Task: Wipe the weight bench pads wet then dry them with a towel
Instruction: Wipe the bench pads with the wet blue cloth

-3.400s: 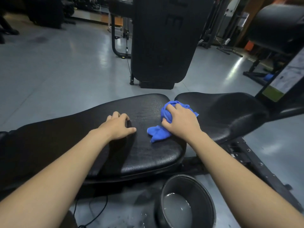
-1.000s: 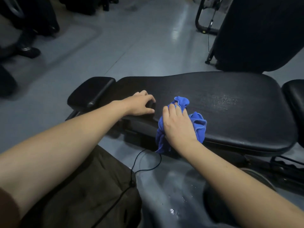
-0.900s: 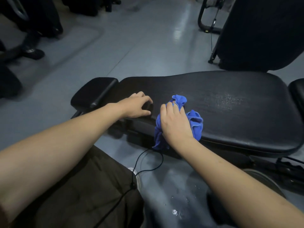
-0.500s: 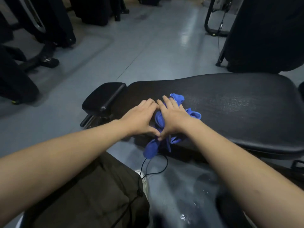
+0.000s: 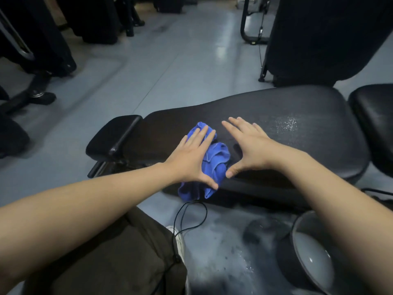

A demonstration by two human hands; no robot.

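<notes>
Both hands are now changing roles on the blue cloth point(image 5: 214, 162): half a second back our right hand point(image 5: 247, 150) was pressing it with the left hand point(image 5: 191, 158) crowding in beside it, and now we are lifting the right one off while the left is taking over

Left hand is lying flat, fingers straight and spread, palm pressing the cloth's left half down on the long bench pad point(image 5: 308, 133); thumb is reaching over the cloth's near edge

Right hand is spread open too, fingers fanned, holding nothing; it is sitting just right of the cloth, thumb tip nearly meeting the left thumb; we cannot tell if its palm is touching the pad or hovering

Cloth is bunched on the near-left part of the long pad, one corner hanging off the pad's front edge

Right of the cloth, further along the pad, droplets point(image 5: 286, 123) are glistening, so we are judging the wet wipe as ongoing, not finished; the small end pad point(image 5: 114, 133) left of the cloth is looking dull, wetness unclear; drying is not started, no towel showing

Basin point(image 5: 306, 252) with water is standing on the floor, below and right of the cloth; a black cord point(image 5: 191, 216) is looping below it

We are probably re-gripping or spreading the cloth for the next pass
</notes>
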